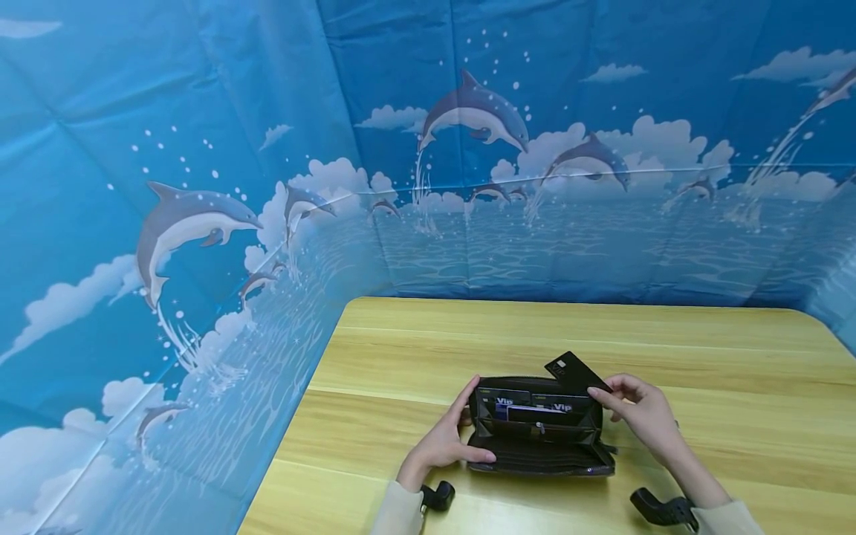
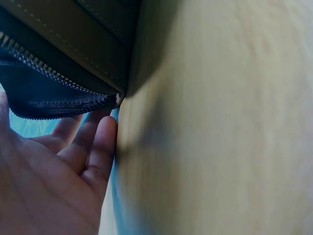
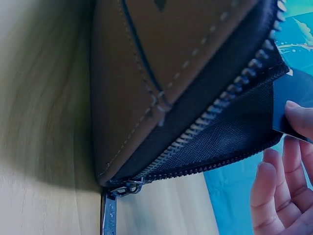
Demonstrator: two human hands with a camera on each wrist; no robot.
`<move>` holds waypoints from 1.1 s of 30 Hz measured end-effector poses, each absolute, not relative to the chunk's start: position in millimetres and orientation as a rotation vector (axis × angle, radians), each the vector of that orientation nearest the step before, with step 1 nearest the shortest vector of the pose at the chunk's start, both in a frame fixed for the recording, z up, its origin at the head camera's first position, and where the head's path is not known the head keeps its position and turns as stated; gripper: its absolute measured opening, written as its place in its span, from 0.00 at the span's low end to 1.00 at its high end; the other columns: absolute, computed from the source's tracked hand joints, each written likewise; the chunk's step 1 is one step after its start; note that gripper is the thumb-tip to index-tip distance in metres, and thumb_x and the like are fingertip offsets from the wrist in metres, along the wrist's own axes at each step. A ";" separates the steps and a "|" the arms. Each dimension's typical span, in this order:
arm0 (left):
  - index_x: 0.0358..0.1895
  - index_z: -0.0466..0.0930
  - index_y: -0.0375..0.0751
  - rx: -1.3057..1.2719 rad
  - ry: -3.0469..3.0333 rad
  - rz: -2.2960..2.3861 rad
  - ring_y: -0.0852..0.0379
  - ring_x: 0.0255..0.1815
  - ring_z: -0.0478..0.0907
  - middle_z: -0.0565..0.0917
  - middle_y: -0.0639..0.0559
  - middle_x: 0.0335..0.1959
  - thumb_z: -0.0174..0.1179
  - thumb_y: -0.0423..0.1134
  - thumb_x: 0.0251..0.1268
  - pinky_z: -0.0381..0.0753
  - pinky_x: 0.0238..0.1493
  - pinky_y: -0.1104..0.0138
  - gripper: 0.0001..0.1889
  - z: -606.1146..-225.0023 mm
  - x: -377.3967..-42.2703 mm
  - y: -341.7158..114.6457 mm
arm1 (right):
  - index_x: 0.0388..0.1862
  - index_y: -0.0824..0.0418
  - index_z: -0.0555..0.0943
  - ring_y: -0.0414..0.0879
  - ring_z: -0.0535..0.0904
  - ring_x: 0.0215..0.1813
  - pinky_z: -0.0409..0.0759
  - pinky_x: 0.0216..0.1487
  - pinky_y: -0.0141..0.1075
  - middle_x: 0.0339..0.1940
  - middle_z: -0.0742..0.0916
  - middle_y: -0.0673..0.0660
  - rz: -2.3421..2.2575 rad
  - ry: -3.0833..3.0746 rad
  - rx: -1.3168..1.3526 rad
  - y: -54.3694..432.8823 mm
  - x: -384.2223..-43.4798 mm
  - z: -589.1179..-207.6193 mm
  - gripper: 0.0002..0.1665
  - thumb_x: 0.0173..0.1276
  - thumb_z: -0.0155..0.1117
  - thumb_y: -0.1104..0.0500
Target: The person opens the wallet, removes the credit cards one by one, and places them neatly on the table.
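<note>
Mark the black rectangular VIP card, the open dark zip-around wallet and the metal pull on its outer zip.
Black rectangular VIP card (image 1: 576, 374): head view, middle of its face.
Open dark zip-around wallet (image 1: 540, 452): head view, lower inner panel.
Metal pull (image 3: 109, 214): right wrist view, flat tab.

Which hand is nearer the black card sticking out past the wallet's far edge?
Right. The right hand pinches the right end of the black card; the left hand is farther off, gripping the left end of the wallet.

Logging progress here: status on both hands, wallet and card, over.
Left hand holding wallet at left end, wallet open. Right hand pinching card by wallet's far edge. Nothing seen blocking card.
</note>
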State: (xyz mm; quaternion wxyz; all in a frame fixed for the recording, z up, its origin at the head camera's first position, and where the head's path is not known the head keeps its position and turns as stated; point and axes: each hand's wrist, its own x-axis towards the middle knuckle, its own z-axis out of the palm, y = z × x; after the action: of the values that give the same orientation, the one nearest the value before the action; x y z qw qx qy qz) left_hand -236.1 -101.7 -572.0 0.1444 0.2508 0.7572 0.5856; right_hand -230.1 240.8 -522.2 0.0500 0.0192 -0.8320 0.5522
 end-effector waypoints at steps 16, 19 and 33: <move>0.76 0.37 0.64 0.704 2.199 1.673 0.54 0.60 0.67 0.55 0.56 0.72 0.76 0.40 0.46 0.62 0.63 0.57 0.61 -572.8 -235.9 -102.2 | 0.40 0.66 0.75 0.50 0.81 0.25 0.81 0.28 0.39 0.28 0.86 0.51 1.968 -2.279 0.049 241.8 -231.5 -516.8 0.13 0.66 0.65 0.57; 0.76 0.36 0.64 0.702 2.216 1.660 0.55 0.60 0.66 0.54 0.56 0.72 0.76 0.39 0.46 0.62 0.63 0.57 0.61 -572.2 -235.7 -101.4 | 0.40 0.61 0.76 0.52 0.81 0.23 0.81 0.28 0.38 0.29 0.87 0.46 1.987 -2.245 -0.016 244.2 -231.9 -514.9 0.10 0.66 0.65 0.56; 0.77 0.36 0.59 0.766 2.208 1.682 0.56 0.60 0.65 0.59 0.53 0.70 0.75 0.34 0.46 0.63 0.62 0.57 0.61 -571.8 -236.2 -101.2 | 0.45 0.55 0.79 0.46 0.80 0.22 0.79 0.23 0.34 0.28 0.86 0.43 1.798 -2.160 -0.116 264.5 -236.8 -526.0 0.11 0.68 0.63 0.53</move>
State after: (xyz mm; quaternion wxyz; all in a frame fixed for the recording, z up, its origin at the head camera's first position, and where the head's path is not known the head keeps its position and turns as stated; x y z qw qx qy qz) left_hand -236.2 -101.2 -571.8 0.1308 0.2637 0.7601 0.5793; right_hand -236.8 264.5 -526.0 0.1633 -0.0406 -0.7576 0.6307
